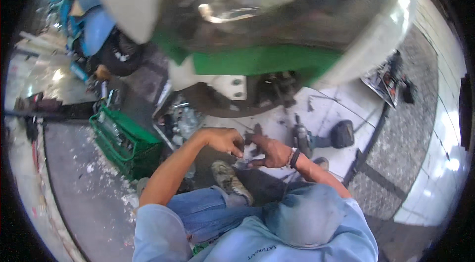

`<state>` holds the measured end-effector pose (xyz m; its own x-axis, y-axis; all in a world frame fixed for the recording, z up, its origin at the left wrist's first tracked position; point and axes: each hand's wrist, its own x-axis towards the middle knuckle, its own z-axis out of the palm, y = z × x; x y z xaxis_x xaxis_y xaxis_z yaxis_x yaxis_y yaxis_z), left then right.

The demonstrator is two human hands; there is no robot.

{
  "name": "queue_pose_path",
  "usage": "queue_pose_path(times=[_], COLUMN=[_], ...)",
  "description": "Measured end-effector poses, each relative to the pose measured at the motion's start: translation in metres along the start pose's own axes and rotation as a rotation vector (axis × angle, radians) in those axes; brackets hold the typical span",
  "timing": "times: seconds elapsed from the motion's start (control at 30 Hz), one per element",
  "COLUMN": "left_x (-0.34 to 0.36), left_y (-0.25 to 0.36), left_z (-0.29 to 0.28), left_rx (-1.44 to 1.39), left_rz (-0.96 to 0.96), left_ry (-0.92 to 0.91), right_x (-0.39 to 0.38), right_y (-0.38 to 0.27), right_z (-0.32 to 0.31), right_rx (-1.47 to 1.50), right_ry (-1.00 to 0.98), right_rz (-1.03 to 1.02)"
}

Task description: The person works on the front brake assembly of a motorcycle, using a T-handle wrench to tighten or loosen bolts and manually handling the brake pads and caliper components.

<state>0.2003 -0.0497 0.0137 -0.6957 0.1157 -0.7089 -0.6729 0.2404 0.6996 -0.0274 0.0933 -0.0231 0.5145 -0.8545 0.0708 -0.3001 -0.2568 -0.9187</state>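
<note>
My left hand (225,141) is bent at the wrist with its fingers curled down, closed around something too small or hidden to name. Close by on its right is my right hand (273,153), its thumb and forefinger spread apart toward the left hand; it wears dark bands at the wrist. Nothing clear shows between its fingers. Both hands hover over my lower legs and a worn, stained shoe (231,181). Above them looms a white and green vehicle body panel (267,60), blurred. Right of my right hand a cordless power tool (316,139) lies on the tiles.
A green plastic basket (123,141) stands on the left, beside scattered white bits on grey flooring. Clear plastic bags (187,121) lie beyond my left forearm. At the right, a tray of tools (385,84) rests by a textured mat (403,128). A blue vehicle (96,29) stands far left.
</note>
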Motion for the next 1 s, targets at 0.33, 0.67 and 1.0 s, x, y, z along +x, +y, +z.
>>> queue_pose_path(times=[0.33, 0.67, 1.0], left_x=[0.126, 0.206, 0.206], left_y=[0.027, 0.020, -0.027], left_z=[0.052, 0.155, 0.159], left_rx=[-0.201, 0.171, -0.048], left_rz=[-0.050, -0.341, -0.189], left_ry=[0.728, 0.844, 0.902], right_x=[-0.114, -0.149, -0.101], right_y=[0.038, 0.070, 0.081], right_z=[-0.014, 0.052, 0.054], right_rx=[-0.113, -0.239, -0.489], right_ry=[0.452, 0.040, 0.085], right_rz=[0.581, 0.786, 0.519])
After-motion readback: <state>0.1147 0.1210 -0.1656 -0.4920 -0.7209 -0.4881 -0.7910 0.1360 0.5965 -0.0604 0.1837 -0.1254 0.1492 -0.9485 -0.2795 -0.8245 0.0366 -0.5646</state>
